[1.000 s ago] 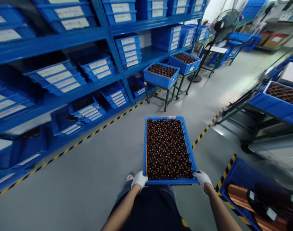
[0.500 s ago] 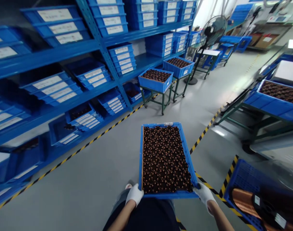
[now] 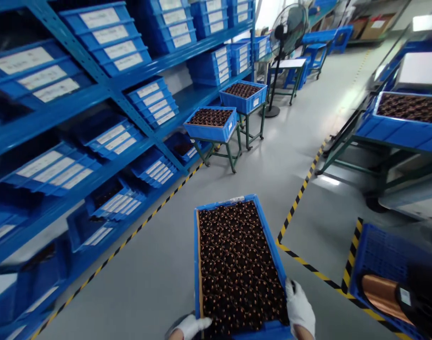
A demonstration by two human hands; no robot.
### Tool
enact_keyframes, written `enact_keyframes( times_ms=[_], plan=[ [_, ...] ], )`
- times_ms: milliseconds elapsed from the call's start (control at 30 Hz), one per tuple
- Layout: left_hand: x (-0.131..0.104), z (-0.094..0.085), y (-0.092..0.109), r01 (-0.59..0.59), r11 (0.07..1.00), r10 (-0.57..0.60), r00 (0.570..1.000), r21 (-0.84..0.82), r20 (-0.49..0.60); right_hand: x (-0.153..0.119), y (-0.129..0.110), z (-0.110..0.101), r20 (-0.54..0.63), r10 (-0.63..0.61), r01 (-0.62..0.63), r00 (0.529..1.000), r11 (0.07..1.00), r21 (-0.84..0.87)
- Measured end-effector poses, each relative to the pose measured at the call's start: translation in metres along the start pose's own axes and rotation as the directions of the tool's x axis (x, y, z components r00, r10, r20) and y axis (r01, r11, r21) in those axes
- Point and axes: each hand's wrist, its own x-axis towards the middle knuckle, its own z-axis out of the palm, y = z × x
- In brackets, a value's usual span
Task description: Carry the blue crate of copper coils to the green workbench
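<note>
Along the left stands a blue slotted-post shelving rack (image 3: 109, 86). At lower centre, a blue plastic crate (image 3: 269, 236) is clamped by the grip of two white-gloved hands: right hand (image 3: 300, 307) on the right rim, left hand (image 3: 192, 326) at the near left corner. Dark ring-shaped parts with copper-coloured tips (image 3: 237, 264) fill it.

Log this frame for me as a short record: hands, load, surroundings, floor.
Left hand: white glove, gripping the near left corner; partly cut off by the frame
Right hand: white glove, gripping the right side by the near corner
Load: blue tray filled with dark parts with coppery tips
Left side: blue shelving with labelled bins
Ahead: two filled blue boxes on green stands; standing fan beyond
Lower right: coppery spool at blue crate
Floor: grey, with yellow-black tape
</note>
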Motion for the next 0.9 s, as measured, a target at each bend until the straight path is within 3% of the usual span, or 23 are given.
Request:
enact_keyframes(
  times_ms=[67,200,300,400,467,500,600,667,900],
  plan=[
    [0.004,-0.013,0.01,-0.026,0.999,0.027,1.0,0.031,-0.01,0.003,-0.011,0.003,0.039,0.029,-0.03,0.999,1.0,0.004],
    [0.027,-0.048,0.056,-0.053,0.992,0.074,0.978,0.113,-0.196,0.004,-0.019,0.003,0.079,0.036,-0.034,0.996,0.999,-0.031],
    [0.057,-0.088,0.111,-0.078,0.984,0.127,0.939,0.162,-0.32,0.005,-0.019,-0.002,0.072,0.04,-0.036,0.997,0.997,-0.062],
    [0.09,-0.132,0.179,-0.108,0.955,0.226,0.868,0.275,-0.442,0.007,-0.019,-0.007,0.042,0.009,-0.004,0.999,0.992,-0.13],
    [0.111,-0.154,0.224,-0.211,0.887,0.389,0.821,0.412,-0.417,0.007,-0.018,-0.011,0.033,0.004,0.001,0.999,0.987,-0.161],
    [0.12,-0.16,0.245,-0.273,0.837,0.466,0.811,0.474,-0.355,0.008,-0.018,-0.013,0.032,0.002,0.004,0.999,0.986,-0.169],
    [0.139,-0.16,0.29,-0.437,0.678,0.597,0.796,0.591,-0.097,0.009,-0.015,-0.017,0.034,-0.002,0.009,0.999,0.976,-0.218],
    [0.145,-0.152,0.302,-0.466,0.604,0.611,0.792,0.646,0.0,0.011,-0.01,-0.019,0.043,0.003,0.01,0.999,0.957,-0.291],
    [0.146,-0.134,0.291,-0.35,0.455,0.653,0.756,0.819,-0.04,0.021,0.016,-0.028,0.042,-0.054,0.068,0.998,0.891,-0.45]
  ],
)
